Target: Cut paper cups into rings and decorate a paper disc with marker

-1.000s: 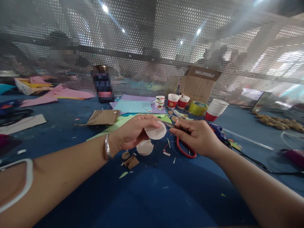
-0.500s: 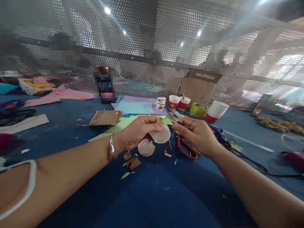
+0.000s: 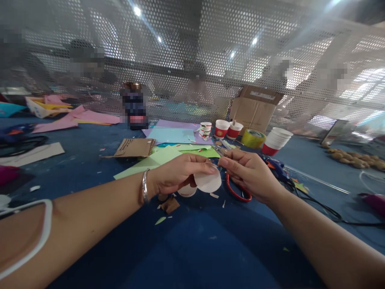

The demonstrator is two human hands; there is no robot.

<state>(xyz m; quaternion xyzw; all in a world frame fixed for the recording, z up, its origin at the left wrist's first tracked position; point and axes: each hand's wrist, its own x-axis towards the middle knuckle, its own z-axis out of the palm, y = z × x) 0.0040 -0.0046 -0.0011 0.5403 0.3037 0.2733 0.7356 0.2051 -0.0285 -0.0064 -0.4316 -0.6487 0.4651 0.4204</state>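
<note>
My left hand (image 3: 183, 172) is closed, its thumb and fingers pinching a round white paper disc (image 3: 208, 183) that is tilted above the table. Just right of the disc's upper edge, my right hand (image 3: 246, 168) is closed with thumb and forefinger pressed together; whatever lies between them is too small to make out. Red-handled scissors (image 3: 240, 196) lie below and behind the right hand, partly hidden by it. Beneath the left hand rests a second white disc (image 3: 187, 192), mostly covered. Beside it lies a torn brown scrap (image 3: 170, 205).
Coloured paper sheets (image 3: 171, 135) and a cardboard piece (image 3: 135, 147) lie ahead. Behind them stand red-and-white paper cups (image 3: 221, 129), yellow tape (image 3: 253, 138) and a white cup stack (image 3: 276, 140). A blue glue gun (image 3: 278, 170) with a black cable lies right. Perforated panel (image 3: 171, 60) beyond.
My left hand has shifted slightly right and down with the disc, which now covers part of the second disc. The right hand stays nearly in place, with fingertips close to the disc's edge.
</note>
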